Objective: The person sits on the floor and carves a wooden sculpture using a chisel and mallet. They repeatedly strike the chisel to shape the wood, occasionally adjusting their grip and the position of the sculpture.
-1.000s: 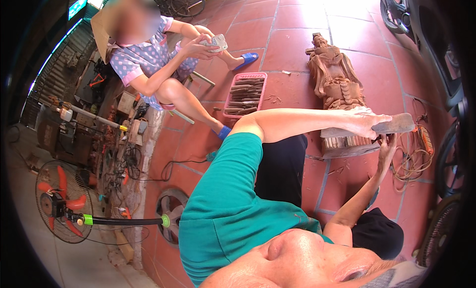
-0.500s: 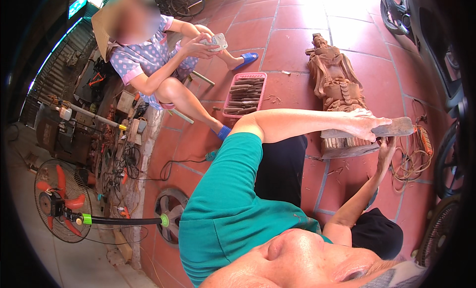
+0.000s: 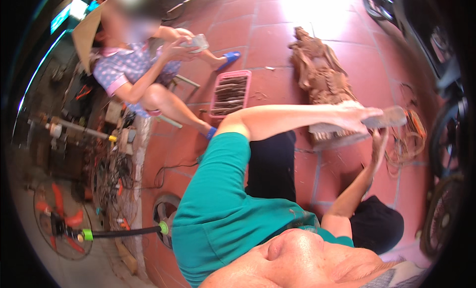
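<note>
A long, flat grey-brown bar [image 3: 394, 117] with a rounded end lies across the foot of a carved wooden statue [image 3: 327, 80]. My left hand [image 3: 352, 116] is closed over the bar from above, fingers pointing along it toward the rounded end. From below, my right hand [image 3: 380, 142] meets the bar's underside with bent fingers, close beside the left fingertips. Whether the right fingers also pinch something small is hidden. The statue is a robed standing figure, lying on its back on the floor with its base toward me.
A co-worker at the left sits holding a pale block [image 3: 199, 42]. Between us stands a pink basket [image 3: 214, 97] of dark wooden sticks. Coiled cable [image 3: 404, 151] lies right of the statue, near a motorbike [image 3: 446, 124]. A fan [image 3: 62, 221] and cluttered tools are at the left.
The whole view has shifted, with the statue, basket and co-worker now further left and a little higher. My hands keep about the same hold on the bar.
</note>
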The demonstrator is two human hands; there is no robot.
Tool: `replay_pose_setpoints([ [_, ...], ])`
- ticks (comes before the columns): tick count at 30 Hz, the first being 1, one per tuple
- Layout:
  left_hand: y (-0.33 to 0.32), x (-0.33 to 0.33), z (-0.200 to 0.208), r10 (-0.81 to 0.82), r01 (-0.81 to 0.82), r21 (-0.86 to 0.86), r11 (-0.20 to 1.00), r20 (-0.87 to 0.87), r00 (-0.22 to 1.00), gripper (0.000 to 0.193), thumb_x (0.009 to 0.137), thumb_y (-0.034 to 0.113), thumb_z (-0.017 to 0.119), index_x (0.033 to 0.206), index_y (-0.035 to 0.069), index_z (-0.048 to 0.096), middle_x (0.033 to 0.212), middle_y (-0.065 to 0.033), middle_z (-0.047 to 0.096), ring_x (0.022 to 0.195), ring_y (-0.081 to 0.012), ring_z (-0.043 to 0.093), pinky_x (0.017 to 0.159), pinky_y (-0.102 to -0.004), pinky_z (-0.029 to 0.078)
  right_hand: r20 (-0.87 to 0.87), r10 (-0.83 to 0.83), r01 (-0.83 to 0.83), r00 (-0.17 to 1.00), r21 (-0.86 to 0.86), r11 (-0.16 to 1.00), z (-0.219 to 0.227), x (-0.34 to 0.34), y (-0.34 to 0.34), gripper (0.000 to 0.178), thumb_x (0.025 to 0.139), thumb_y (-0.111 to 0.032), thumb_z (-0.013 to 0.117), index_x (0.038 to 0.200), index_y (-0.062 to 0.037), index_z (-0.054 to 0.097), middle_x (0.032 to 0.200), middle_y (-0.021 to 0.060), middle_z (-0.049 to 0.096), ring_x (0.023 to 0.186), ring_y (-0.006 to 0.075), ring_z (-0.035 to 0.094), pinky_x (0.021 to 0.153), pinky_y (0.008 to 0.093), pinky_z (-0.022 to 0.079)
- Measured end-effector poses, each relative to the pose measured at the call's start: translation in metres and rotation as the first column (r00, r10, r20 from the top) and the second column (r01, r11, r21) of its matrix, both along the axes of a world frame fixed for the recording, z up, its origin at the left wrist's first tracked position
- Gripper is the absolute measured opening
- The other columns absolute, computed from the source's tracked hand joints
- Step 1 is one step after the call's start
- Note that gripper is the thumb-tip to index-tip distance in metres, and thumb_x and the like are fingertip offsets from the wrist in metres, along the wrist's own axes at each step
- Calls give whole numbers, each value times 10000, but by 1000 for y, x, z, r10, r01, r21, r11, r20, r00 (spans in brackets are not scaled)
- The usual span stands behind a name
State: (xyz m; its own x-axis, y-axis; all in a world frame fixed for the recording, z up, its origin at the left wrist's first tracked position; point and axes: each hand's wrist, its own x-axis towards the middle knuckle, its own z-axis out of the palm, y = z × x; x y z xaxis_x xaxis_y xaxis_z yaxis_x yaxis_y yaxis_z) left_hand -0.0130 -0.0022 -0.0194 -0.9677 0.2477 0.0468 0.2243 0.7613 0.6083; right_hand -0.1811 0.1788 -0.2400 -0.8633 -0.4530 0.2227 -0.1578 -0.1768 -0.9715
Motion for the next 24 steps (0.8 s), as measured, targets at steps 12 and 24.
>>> replay_pose_setpoints([
  [12, -16, 1, 23, 182, -186, 173, 967, 37, 983, 745, 888, 262, 722, 1552, 137, 409, 1550, -175, 459, 1416, -329, 458, 1142, -433, 405, 107, -71, 73, 992, -9, 997, 58, 37, -19, 394, 943, -82, 689, 1315, -25, 571, 1035, 60, 695, 889, 123, 644, 769, 291, 542],
  [24, -14, 1, 12, 159, -160, 124, 979, 13, 987, 788, 878, 322, 722, 1565, 162, 371, 1471, -201, 539, 1312, -366, 566, 1102, -438, 441, 64, -94, 91, 993, 46, 995, 53, 36, -20, 440, 936, -134, 705, 1340, -27, 568, 1128, 127, 725, 964, 183, 683, 819, 344, 560],
])
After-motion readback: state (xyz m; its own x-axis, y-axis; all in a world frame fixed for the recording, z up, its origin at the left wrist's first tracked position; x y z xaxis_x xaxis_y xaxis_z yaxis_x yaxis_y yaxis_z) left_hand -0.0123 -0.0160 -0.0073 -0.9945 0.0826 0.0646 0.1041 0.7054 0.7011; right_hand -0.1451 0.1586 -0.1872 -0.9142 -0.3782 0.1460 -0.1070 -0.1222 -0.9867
